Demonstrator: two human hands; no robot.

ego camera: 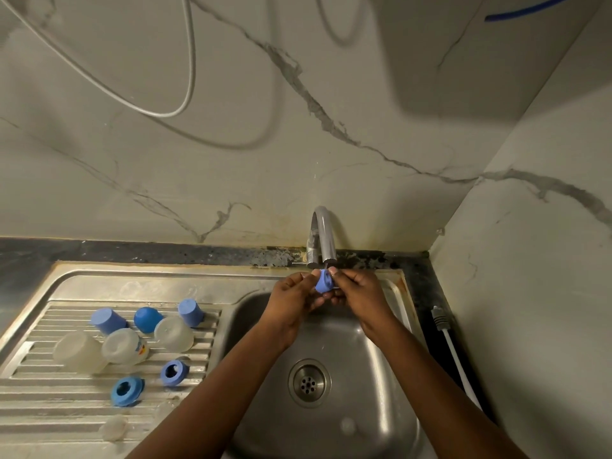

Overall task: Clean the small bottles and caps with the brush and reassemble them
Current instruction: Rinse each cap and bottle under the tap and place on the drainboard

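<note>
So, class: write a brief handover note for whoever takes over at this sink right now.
Left hand and right hand: both pinch one blue cap piece under the tap, over the basin.
Drainboard: three clear bottles, three blue caps, two blue rings, all apart.
Done: cannot tell which are cleaned. Left: finish this piece, reassemble all. Brush not in view.

Steel tap (323, 228) arches over the sink (351, 366), drain (309, 382) at 6 o'clock; white cable (458, 359) crosses the worktop (198, 253) at 3 o'clock.
</note>
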